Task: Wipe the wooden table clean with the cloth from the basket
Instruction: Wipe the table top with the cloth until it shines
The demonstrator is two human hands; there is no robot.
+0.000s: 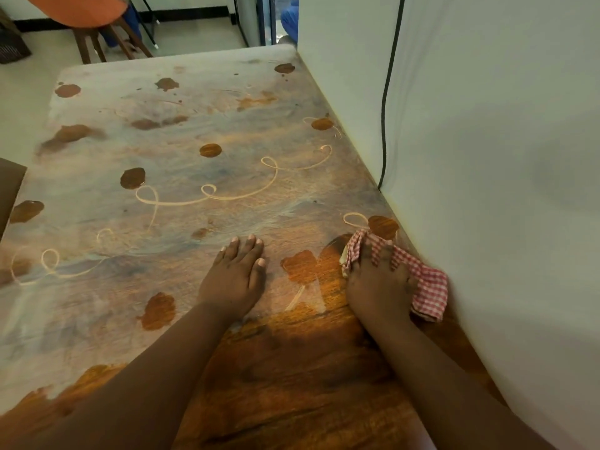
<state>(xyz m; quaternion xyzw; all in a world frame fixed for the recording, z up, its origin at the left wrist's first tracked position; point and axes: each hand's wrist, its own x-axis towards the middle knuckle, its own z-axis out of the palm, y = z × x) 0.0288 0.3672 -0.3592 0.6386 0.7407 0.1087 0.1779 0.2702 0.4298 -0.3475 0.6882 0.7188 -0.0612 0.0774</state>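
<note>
Table: wooden table (181, 203) fills most of the frame, coated in a pale dusty film with dark round spots and thin looping swirl marks; bare glossy wood shows at lower center and lower right.
Wall: white wall (487, 190) runs down the right side of the frame, touching the table edge; a black cable (386, 102) hangs down it.
Cloth: red-and-white checked cloth (425, 284) sits bunched at right center of the frame, on the table, right against the wall.
Right grip: your right hand (376, 280) presses on the cloth, fingers curled over and into its folds.
Left grip: your left hand (237, 271) lies flat on the table at center, fingers straight and close together, holding nothing, well apart from the cloth.
Background: wooden stool legs (97, 43) and an orange shape at upper left, on a pale floor.
</note>
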